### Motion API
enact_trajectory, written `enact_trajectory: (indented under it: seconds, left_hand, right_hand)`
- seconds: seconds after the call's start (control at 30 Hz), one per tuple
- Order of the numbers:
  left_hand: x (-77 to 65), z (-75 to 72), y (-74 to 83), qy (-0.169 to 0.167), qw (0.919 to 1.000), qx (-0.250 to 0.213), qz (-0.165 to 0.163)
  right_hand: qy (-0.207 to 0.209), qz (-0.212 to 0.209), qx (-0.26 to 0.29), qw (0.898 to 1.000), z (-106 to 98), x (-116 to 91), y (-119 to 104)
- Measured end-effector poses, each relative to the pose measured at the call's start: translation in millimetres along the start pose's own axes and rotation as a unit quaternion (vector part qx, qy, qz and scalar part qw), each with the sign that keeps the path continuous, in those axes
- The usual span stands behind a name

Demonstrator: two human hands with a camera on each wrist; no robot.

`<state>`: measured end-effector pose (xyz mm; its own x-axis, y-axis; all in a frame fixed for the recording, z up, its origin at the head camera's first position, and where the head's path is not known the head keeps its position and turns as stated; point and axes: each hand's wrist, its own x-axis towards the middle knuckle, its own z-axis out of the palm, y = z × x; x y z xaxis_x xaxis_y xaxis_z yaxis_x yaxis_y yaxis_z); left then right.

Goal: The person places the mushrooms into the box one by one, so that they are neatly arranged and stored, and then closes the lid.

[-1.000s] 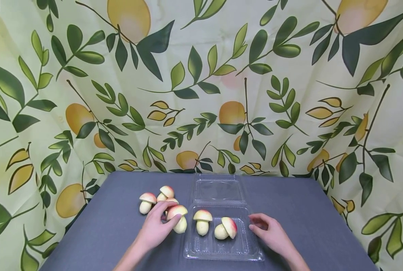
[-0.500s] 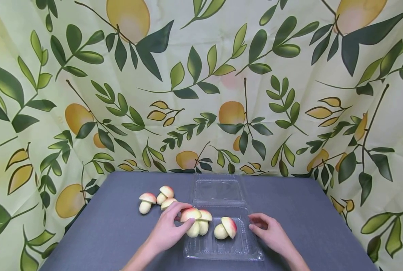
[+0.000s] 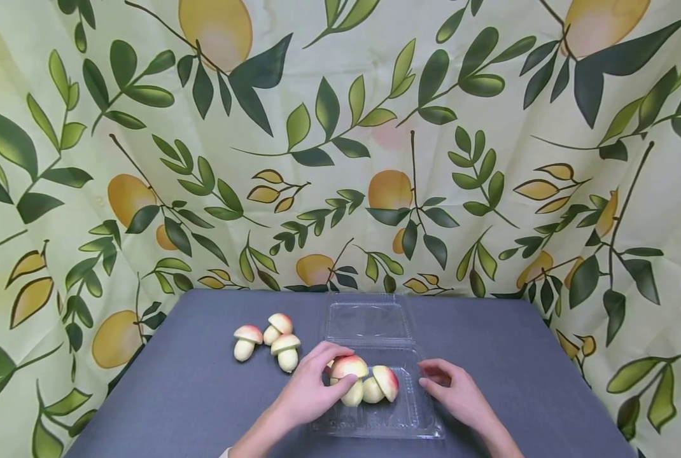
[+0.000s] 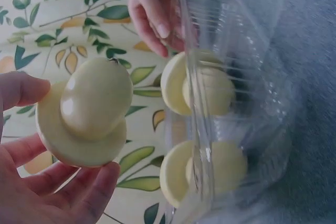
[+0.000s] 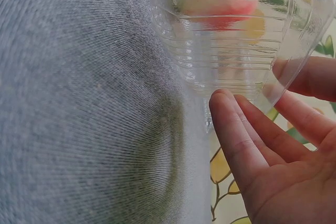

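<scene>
My left hand (image 3: pixel 312 389) holds a toy mushroom (image 4: pixel 97 100) by its cap, thumb on one side and fingers on the other. It has a pale stem and a red-tinged cap, and hangs over the clear plastic container (image 3: pixel 383 427). A second toy mushroom (image 3: pixel 385 383) lies tilted inside; a third, mostly hidden in the head view, shows through the wall as a pale mushroom (image 4: pixel 178 174) in the left wrist view. At the container's right side, my right hand (image 3: pixel 457 393) grips the rim, with fingers (image 5: pixel 236 129) against the outer wall.
The container's hinged lid (image 3: pixel 366 321) lies folded back behind it. Left of it, on the grey tablecloth (image 3: pixel 174 394), several things stand close together: a mushroom (image 3: pixel 247 342), another (image 3: pixel 279 327) and one nearer (image 3: pixel 286 353). A leaf-and-fruit curtain (image 3: pixel 329 191) backs the table.
My left hand has carried the held mushroom rightward from beside the container to over it, now overlapping one mushroom inside. The mushroom it had covered on the table shows again. My right hand stays put.
</scene>
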<state>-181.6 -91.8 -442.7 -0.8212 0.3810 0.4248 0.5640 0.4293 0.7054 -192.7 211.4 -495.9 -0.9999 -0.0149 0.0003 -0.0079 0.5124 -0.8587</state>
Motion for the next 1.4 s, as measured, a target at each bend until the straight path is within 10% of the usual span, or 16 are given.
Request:
enact_trajectory:
  seconds: [1.4]
  left_hand:
    - [23.6,80.8,9.5,-0.086,0.9956,-0.032,-0.020]
  right_hand:
    - [-0.020,-0.043,0.013,0.999,-4,-1,6]
